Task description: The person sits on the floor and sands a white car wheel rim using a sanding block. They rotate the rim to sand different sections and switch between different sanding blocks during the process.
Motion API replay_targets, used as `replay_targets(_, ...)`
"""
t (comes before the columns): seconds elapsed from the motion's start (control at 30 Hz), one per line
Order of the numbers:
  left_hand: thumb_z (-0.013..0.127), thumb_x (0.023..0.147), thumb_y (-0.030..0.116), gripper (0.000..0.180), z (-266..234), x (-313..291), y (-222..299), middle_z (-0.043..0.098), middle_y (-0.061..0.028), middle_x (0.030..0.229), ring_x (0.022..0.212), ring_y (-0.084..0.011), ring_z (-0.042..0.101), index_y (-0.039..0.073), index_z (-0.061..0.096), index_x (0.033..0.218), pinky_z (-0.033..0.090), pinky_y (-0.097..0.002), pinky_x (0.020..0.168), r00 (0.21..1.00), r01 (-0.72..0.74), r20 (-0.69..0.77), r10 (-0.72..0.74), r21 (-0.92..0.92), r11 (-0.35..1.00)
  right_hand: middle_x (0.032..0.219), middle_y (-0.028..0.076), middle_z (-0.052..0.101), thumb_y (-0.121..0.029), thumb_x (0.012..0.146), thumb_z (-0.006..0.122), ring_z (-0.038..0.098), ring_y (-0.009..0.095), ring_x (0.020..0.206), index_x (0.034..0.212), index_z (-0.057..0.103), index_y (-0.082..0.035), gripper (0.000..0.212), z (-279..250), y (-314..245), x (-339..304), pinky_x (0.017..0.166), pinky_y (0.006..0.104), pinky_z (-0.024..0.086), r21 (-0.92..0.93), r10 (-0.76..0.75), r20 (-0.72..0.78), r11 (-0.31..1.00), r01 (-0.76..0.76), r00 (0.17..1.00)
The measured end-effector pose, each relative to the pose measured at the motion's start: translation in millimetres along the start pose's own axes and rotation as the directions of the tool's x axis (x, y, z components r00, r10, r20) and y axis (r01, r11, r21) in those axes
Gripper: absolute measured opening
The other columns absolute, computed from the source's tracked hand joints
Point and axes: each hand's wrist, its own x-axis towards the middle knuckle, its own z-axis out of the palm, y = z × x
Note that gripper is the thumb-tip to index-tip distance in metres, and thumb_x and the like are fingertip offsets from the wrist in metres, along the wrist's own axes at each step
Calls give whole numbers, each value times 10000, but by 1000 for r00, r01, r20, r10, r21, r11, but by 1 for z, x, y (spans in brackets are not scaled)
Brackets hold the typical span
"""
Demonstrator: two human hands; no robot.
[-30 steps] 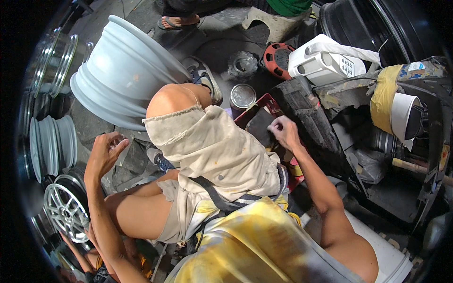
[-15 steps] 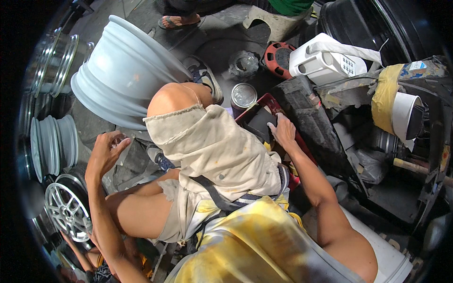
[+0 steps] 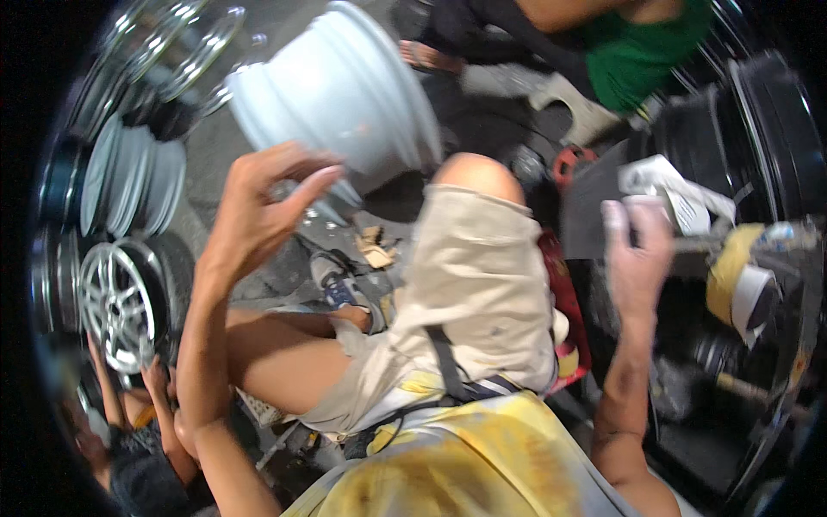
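Observation:
My left hand is raised in front of the pale blue wheel rim, its fingers bent and the thumb apart, with nothing seen in it. My right hand, blurred by motion, is up on the right with a flat dark grey sheet at its thumb. The sheet looks like sandpaper and seems gripped by one edge. Below it, partly hidden by my leg, stands a red bin with small items in it.
A silver spoked wheel and more rims stand on the left, where another person's hands touch the spoked wheel. Someone in green sits at the far right. A stand with a yellow tape roll is at right.
My right hand has come up out of the red bin with the dark sheet. The left hand has risen and moved right. The view has shifted, and the person in green shows more.

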Motion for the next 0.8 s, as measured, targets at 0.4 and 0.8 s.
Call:
replay_targets(0.4, 807, 892, 198, 507, -22, 33, 17, 718, -71, 1151, 1020, -150, 661, -5, 645, 1328, 557, -336, 928, 983, -162, -7, 186, -519, 839, 805, 6, 651, -130, 936, 752, 553, 44, 738, 898, 676, 11, 165, 82, -168, 120, 669, 236, 464, 769, -424, 328, 638, 22, 844)
replay_targets(0.8, 766, 941, 197, 448, -14, 20, -68, 701, -41, 1142, 1009, -87, 635, -47, 642, 1296, 510, -244, 890, 946, 293, 190, -263, -848, 442, 948, 45, 668, -71, 917, 746, 621, 79, 817, 1166, 702, 19, 267, 133, -173, 112, 755, 235, 523, 789, -385, 475, 584, -190, 791)
